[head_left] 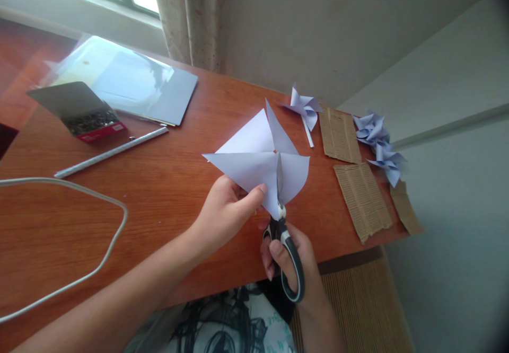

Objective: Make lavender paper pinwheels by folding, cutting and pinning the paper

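A white square of paper [246, 170], slit along lines toward its middle, is held above the table near its front edge. My left hand [234, 199] pinches the paper's lower left part, thumb on top and fingers underneath. My right hand [292, 252] is wrapped round the handles of black-and-white scissors [293, 268]. The scissors point away from me, with a blade showing along the slit between two paper flaps and reaching close to the middle. Part of the blades is hidden by the paper.
Finished paper pinwheels [305, 106] and pieces of corrugated cardboard [363, 202] lie at the right. Toward the left are an opened box of small metal pieces [95, 122], a rolled paper stick [113, 151], a grey folder [175, 90] and a white cable [119, 204].
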Action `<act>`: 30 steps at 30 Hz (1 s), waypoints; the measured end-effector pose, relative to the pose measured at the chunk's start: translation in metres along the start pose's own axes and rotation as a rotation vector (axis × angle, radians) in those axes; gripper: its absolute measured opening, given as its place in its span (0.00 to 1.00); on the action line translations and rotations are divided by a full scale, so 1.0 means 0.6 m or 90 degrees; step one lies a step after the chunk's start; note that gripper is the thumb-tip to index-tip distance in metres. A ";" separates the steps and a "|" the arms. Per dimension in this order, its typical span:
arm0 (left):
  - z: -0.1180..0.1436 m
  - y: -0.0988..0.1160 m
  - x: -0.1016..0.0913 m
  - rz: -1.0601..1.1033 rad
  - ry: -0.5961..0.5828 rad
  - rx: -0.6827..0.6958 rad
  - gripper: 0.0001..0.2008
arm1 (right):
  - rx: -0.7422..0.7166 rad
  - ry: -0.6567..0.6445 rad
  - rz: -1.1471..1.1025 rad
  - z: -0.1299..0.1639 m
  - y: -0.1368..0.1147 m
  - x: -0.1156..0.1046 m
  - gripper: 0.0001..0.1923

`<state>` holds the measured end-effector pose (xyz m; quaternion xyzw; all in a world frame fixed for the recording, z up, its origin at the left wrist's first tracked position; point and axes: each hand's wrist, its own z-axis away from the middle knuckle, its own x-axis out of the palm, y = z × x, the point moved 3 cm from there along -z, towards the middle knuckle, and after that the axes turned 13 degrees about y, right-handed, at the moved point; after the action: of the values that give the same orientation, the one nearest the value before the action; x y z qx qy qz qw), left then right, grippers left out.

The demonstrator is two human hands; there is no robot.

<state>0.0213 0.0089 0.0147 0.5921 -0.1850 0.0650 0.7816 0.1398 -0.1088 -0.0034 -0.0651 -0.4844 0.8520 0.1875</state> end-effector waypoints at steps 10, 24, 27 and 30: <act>-0.001 -0.001 0.002 0.024 -0.006 -0.008 0.06 | -0.016 0.001 0.022 0.000 -0.002 0.001 0.25; -0.001 0.002 0.000 0.005 0.035 0.026 0.04 | -0.059 -0.069 -0.002 -0.002 0.010 -0.007 0.28; -0.001 0.002 -0.004 -0.012 0.062 0.044 0.05 | -0.069 -0.116 0.011 -0.001 0.009 -0.009 0.29; -0.006 0.006 -0.018 -0.012 0.125 0.068 0.05 | -0.048 -0.136 0.044 0.003 0.009 -0.018 0.30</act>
<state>0.0111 0.0146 0.0130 0.6254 -0.0982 0.1255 0.7639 0.1479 -0.1170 -0.0080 0.0023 -0.5309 0.8412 0.1028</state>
